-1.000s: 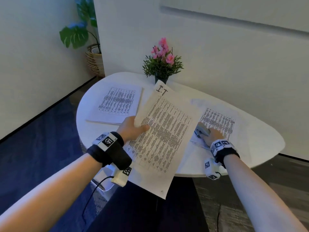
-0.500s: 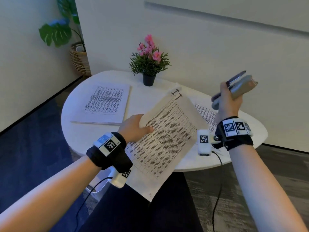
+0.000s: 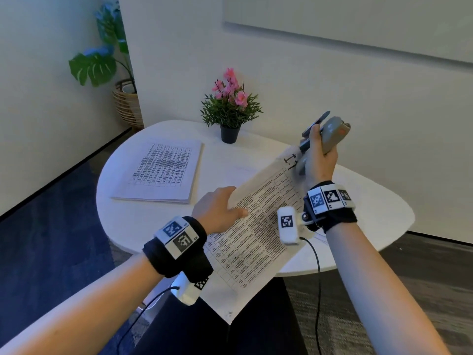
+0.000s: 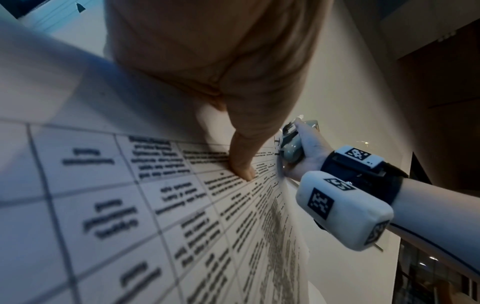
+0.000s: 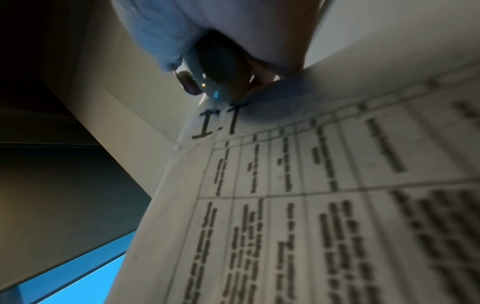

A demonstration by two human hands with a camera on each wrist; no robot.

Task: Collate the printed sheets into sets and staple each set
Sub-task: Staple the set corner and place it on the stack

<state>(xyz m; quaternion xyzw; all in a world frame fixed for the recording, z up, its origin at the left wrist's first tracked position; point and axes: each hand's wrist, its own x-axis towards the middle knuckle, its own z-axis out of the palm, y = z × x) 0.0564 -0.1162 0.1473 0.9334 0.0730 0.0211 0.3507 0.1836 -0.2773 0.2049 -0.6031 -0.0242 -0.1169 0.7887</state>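
My left hand (image 3: 225, 208) holds a set of printed sheets (image 3: 256, 239) by its left edge, thumb (image 4: 241, 164) pressed on top. The set slants over the table's front edge and carries a hand-written mark at its far corner (image 5: 221, 121). My right hand (image 3: 317, 155) grips a grey stapler (image 3: 332, 134) and holds it upright above the table. The stapler's lower end (image 5: 218, 78) sits right at that marked corner. I cannot tell whether the paper is between its jaws. A second stack of printed sheets (image 3: 163, 170) lies flat on the table's left side.
The round white table (image 3: 133, 226) stands against a white wall. A potted pink-flowered plant (image 3: 230, 111) stands at its back. A paper edge (image 3: 320, 237) shows under my right wrist. A leafy plant in a basket (image 3: 125, 98) stands on the floor at left.
My right hand picked the stapler up off the right-hand stack, raised it, and has now brought it down and left to the marked corner of the held set. My left hand keeps its hold.
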